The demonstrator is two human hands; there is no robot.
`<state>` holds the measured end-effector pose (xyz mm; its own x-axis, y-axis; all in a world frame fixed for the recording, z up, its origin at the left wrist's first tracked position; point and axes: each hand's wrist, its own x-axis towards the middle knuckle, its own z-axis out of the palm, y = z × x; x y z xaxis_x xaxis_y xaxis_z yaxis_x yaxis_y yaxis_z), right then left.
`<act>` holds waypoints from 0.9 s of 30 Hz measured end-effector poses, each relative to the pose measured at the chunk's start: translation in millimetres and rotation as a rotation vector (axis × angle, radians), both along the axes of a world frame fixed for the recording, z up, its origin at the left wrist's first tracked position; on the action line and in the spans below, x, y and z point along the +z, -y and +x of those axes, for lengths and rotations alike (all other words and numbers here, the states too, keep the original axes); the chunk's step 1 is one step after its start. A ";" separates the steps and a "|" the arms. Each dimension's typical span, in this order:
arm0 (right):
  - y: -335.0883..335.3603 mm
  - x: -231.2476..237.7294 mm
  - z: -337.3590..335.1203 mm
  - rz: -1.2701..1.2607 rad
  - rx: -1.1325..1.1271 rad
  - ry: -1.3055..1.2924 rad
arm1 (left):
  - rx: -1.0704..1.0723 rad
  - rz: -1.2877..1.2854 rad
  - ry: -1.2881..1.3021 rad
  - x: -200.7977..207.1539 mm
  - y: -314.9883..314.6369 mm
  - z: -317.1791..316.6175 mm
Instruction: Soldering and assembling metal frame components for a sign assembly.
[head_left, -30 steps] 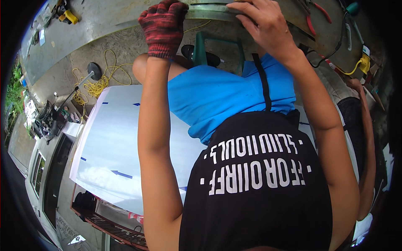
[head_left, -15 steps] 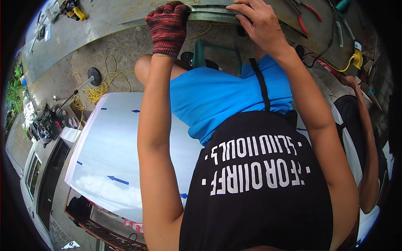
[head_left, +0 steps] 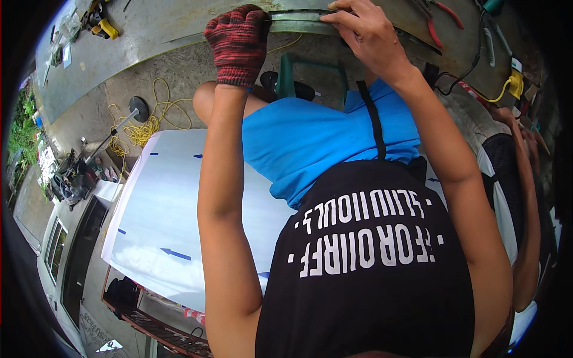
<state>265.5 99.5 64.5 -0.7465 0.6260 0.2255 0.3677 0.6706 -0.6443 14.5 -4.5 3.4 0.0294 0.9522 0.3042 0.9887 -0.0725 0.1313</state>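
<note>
My left hand (head_left: 237,45), in a red and black knit glove, is closed at the near edge of a metal-topped bench, with a long narrow metal strip (head_left: 296,26) running out from its right side. Bare, my right hand (head_left: 371,40) pinches the strip further right between thumb and fingers; the fingertips are close to the picture's top edge. A dark groove shows along the strip between the two hands. What lies inside the gloved fist is hidden.
Red-handled pliers (head_left: 434,33) lie at the right of the bench (head_left: 149,39), near a cable and a yellow plug (head_left: 515,83). A yellow-and-black tool (head_left: 106,27) rests at the left. Below are a green stool (head_left: 287,74) and yellow cord (head_left: 142,132). Another person's arm (head_left: 525,209) is at right.
My right hand has shifted slightly left along the strip, its fingers drawn closer together. The gloved hand stays nearly in place, and the view has moved slightly.
</note>
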 end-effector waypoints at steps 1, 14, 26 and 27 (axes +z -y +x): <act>0.2 0.2 -0.8 -0.004 -0.002 0.007 | -0.001 0.016 0.001 -1.9 0.0 0.1; 1.9 -35.0 6.5 0.104 -0.001 0.003 | 0.028 -0.001 0.057 -9.9 1.2 0.0; 0.9 -30.3 4.3 0.067 0.014 -0.038 | 0.055 -0.006 0.030 -4.0 1.2 5.4; -0.3 -31.3 6.2 0.068 0.002 -0.033 | 0.066 -0.004 0.022 -4.0 1.1 6.8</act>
